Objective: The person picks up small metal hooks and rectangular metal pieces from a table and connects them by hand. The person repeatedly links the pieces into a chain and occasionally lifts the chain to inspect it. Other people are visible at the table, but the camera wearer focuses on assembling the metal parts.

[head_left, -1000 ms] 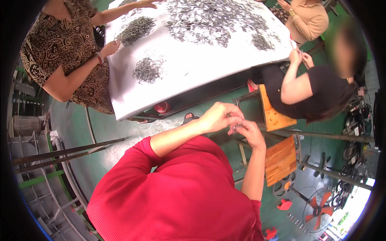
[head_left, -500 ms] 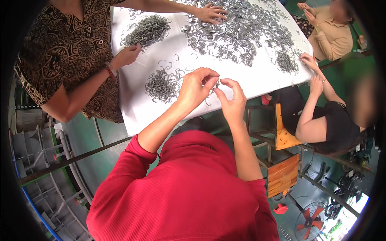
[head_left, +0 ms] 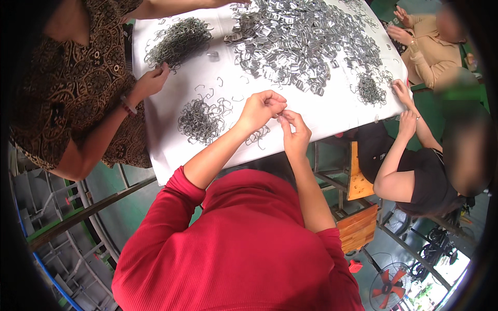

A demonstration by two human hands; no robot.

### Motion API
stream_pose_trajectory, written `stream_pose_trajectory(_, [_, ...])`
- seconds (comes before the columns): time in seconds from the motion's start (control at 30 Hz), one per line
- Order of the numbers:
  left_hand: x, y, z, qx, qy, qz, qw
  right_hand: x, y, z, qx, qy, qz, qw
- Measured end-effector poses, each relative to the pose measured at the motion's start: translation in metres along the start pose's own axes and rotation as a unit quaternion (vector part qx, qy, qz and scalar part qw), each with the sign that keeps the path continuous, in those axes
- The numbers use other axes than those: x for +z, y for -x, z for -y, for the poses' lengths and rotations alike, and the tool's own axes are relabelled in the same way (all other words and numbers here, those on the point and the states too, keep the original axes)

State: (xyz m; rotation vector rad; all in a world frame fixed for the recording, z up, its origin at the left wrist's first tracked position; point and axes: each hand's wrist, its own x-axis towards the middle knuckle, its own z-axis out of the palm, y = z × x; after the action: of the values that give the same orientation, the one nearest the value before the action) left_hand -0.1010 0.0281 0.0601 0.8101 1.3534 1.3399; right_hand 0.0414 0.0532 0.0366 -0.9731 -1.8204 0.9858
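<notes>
My left hand (head_left: pixel 261 110) and my right hand (head_left: pixel 296 133) meet fingertip to fingertip above the near edge of the table. Both are closed in a pinch around something small, mostly hidden by the fingers. Under and beside my hands lie a few loose bent-wire hooks (head_left: pixel 258 136). Left of my left hand is a small heap of dark C-shaped wire hooks (head_left: pixel 199 123). Farther off, a large pile of flat silvery metal buckles (head_left: pixel 290 44) spreads over the white-covered table (head_left: pixel 171 111).
A person in a patterned top (head_left: pixel 78 88) stands at the left, one hand by another hook heap (head_left: pixel 179 41). Two people sit at the right, one with a hand near a smaller heap (head_left: pixel 371 89). Wooden chairs (head_left: pixel 358 228) and a fan (head_left: pixel 389 287) stand at lower right.
My hands have drawn together at the fingertips. The left co-worker's far hand has pulled back from the buckle pile, and a small piece now shows beside that person's hook heap.
</notes>
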Motion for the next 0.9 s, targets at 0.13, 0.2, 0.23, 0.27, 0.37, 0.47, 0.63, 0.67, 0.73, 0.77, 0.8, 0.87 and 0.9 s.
stream_pose_trajectory(0.13, [0.004, -0.044, 0.01, 0.012, -0.147, -0.081, 0.986, -0.011, -0.015, -0.025, 0.035, -0.033, -0.025, 0.999])
stream_pose_trajectory(0.2, [-0.005, -0.074, 0.019, 0.036, -0.301, -0.143, 0.942, -0.017, -0.018, -0.036, 0.049, -0.043, -0.03, 0.997])
stream_pose_trajectory(0.23, [-0.006, -0.087, 0.029, 0.043, -0.388, -0.2, 0.899, -0.02, -0.019, -0.042, 0.059, -0.047, -0.024, 0.997])
stream_pose_trajectory(0.27, [-0.006, -0.096, 0.035, 0.052, -0.427, -0.219, 0.876, -0.023, -0.019, -0.047, 0.069, -0.052, -0.018, 0.996])
stream_pose_trajectory(0.37, [0.001, -0.111, 0.043, 0.078, -0.472, -0.242, 0.844, -0.029, -0.021, -0.054, 0.087, -0.046, 0.003, 0.995])
stream_pose_trajectory(0.47, [-0.001, -0.118, 0.046, 0.057, -0.423, -0.225, 0.876, -0.031, -0.027, -0.054, 0.101, -0.048, 0.035, 0.993])
stream_pose_trajectory(0.63, [-0.017, -0.094, 0.033, -0.045, -0.167, -0.151, 0.973, -0.018, -0.044, -0.052, 0.1, -0.075, 0.06, 0.99])
stream_pose_trajectory(0.67, [-0.02, -0.086, 0.031, -0.047, -0.08, -0.128, 0.987, -0.015, -0.047, -0.05, 0.1, -0.081, 0.072, 0.989])
stream_pose_trajectory(0.73, [-0.022, -0.064, 0.02, -0.053, -0.04, -0.114, 0.991, -0.007, -0.051, -0.041, 0.103, -0.088, 0.094, 0.986])
stream_pose_trajectory(0.77, [-0.023, -0.053, 0.014, -0.055, -0.018, -0.108, 0.993, -0.003, -0.052, -0.036, 0.094, -0.084, 0.106, 0.986])
stream_pose_trajectory(0.8, [-0.024, -0.045, 0.008, -0.057, -0.013, -0.108, 0.993, 0.0, -0.053, -0.031, 0.085, -0.08, 0.118, 0.986])
stream_pose_trajectory(0.87, [-0.027, -0.03, 0.008, -0.043, -0.001, -0.128, 0.991, 0.007, -0.051, -0.026, 0.073, -0.075, 0.14, 0.985])
stream_pose_trajectory(0.9, [-0.029, -0.024, 0.009, -0.036, 0.004, -0.138, 0.99, 0.01, -0.05, -0.024, 0.071, -0.075, 0.149, 0.983])
